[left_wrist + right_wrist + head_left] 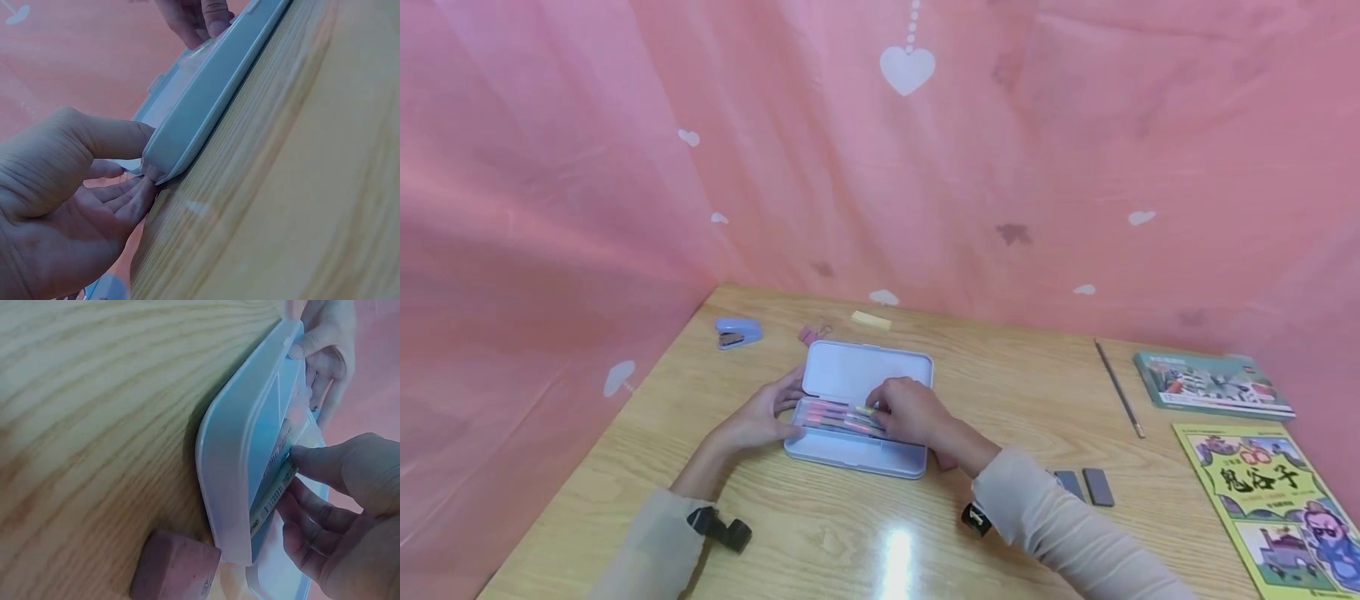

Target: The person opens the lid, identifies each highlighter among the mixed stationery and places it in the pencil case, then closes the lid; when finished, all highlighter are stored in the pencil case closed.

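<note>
A pale blue-white pencil case [853, 455] lies on the wooden table with its lid [868, 368] folded back. Several pens [829, 414] in pinkish and light colours lie inside. My left hand [763, 417] holds the case's left end, thumb on the rim and fingertips low against the end wall [164, 150]. Reaching into the case from the right, my right hand [913, 410] pinches a slim yellow-green pen [275, 499] with a barcode between thumb and fingers. Another pen [279, 445] lies right beside it. Part of the pens is hidden behind my right fingers.
A reddish block [175, 567] sits by the case's right end. Behind are a blue stapler [739, 332], a pink clip [808, 335] and a yellow strip [871, 320]. Rightward lie two grey blocks [1098, 487], a pencil [1120, 390], a green box [1213, 385] and a comic-style book [1270, 508].
</note>
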Tool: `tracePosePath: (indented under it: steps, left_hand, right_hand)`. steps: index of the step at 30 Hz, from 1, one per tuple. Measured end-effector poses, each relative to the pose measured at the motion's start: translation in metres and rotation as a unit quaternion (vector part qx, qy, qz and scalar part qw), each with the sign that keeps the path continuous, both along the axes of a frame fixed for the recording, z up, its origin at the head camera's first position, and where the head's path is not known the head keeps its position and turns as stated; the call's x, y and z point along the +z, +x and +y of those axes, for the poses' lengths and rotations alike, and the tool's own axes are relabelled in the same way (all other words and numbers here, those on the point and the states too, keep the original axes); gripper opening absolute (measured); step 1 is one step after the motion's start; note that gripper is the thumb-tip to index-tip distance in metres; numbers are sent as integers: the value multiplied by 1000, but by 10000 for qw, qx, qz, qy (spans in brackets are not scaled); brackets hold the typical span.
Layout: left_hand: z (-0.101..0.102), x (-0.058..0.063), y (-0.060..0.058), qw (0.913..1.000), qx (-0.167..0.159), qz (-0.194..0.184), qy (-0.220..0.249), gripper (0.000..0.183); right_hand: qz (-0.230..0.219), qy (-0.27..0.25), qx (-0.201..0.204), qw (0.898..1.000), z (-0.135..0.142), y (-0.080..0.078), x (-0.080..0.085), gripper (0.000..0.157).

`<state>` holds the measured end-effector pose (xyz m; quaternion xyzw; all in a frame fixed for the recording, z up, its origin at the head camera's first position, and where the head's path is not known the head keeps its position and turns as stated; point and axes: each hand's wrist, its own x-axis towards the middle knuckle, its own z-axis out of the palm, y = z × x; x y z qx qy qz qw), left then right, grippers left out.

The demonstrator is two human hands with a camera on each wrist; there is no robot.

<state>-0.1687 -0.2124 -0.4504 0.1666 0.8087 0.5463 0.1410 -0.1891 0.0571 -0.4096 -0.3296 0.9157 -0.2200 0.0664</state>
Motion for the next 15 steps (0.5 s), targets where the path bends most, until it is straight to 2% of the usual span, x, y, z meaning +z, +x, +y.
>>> tracePosePath:
  steps: [5,9,15]
  left_hand:
    - [4,16,8,9999,-59,-2,86,98]
    - [4,17,9,9999,-51,7,95,97]
    - [5,17,10,10000,-31,-25,54,97]
  right_hand:
    - [311,133,-23,9994,2,1,-1,17]
    - [248,-40,-335,9991,10,1,3,20]
    - [-116,-752,-992,9922,36,4,16,21]
